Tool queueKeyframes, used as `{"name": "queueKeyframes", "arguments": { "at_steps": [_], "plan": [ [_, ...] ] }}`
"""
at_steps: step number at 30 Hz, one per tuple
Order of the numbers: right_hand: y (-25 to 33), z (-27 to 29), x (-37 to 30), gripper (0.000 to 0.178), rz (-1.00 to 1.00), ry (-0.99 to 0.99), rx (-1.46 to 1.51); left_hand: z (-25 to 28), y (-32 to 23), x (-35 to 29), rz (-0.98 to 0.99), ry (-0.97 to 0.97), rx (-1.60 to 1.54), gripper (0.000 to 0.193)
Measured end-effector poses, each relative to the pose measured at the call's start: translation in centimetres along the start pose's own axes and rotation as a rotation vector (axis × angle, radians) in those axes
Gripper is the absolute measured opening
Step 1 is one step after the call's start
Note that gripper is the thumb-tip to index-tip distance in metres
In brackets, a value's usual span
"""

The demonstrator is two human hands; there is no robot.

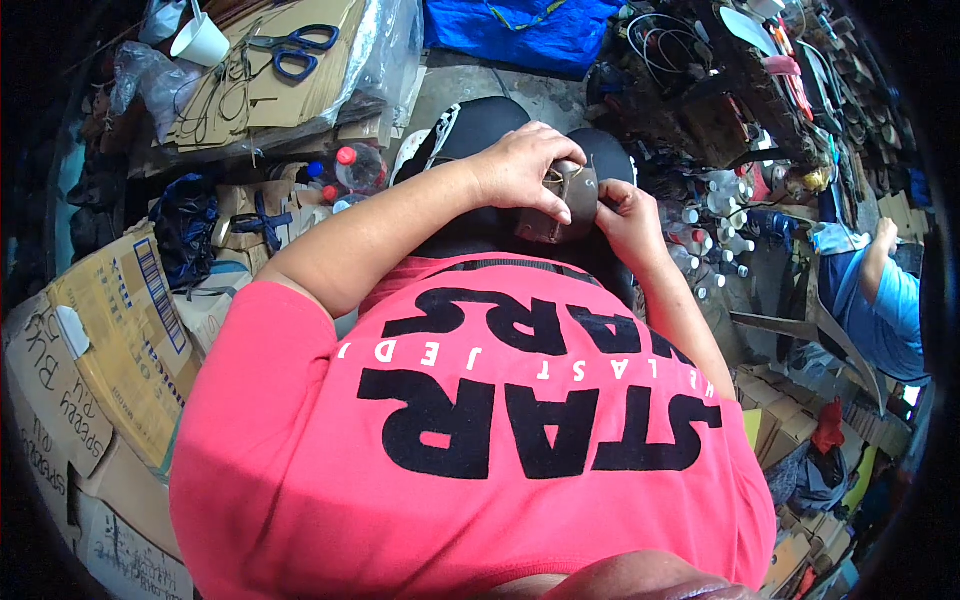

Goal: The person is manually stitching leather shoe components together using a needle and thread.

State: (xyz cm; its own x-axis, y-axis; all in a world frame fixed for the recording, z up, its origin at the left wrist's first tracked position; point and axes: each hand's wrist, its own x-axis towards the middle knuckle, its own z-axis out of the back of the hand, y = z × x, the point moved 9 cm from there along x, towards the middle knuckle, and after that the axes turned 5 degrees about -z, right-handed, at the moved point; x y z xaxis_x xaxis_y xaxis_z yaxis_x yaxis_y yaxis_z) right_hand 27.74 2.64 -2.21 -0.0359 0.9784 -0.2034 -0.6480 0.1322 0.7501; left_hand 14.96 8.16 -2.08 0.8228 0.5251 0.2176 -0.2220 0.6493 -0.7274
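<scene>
Over my lap, my left hand [530, 168] is closed round a stiff brown piece that looks like leather [578, 205], its thumb lying across the front. A thin, pale thread or cord loops over the top of this piece, close to my left fingertips. At the piece's right edge my right hand [632, 218] is closed in a pinch, with thumb and forefinger together. Whether those fingers hold the edge itself or a fine thread is too small to tell. The lower part of the brown piece rests near my dark-clad thighs.
Scissors [294, 52] with dark blue handles and a white cup [200, 42] lie on stacked cardboard [330, 75] at the far left. Plastic bottles [360, 168] stand on the left, with several more [715, 225] on the right. Another person in blue [880, 300] is at the far right.
</scene>
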Motion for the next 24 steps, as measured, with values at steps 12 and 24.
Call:
{"name": "queueKeyframes", "arguments": {
  "at_steps": [12, 24],
  "plan": [
    [-7.6, 6.9, -7.5, 0.006, -0.048, 0.047, -0.554, 3.2, -3.2, -3.9, 0.064, -0.248, 0.192, 0.083],
    [-6.7, 9.3, -0.8, 0.015, -0.098, -0.192, 1.616, 4.6, -2.9, -5.1, 0.101, -0.202, 0.140, 0.031]
  ]
}}
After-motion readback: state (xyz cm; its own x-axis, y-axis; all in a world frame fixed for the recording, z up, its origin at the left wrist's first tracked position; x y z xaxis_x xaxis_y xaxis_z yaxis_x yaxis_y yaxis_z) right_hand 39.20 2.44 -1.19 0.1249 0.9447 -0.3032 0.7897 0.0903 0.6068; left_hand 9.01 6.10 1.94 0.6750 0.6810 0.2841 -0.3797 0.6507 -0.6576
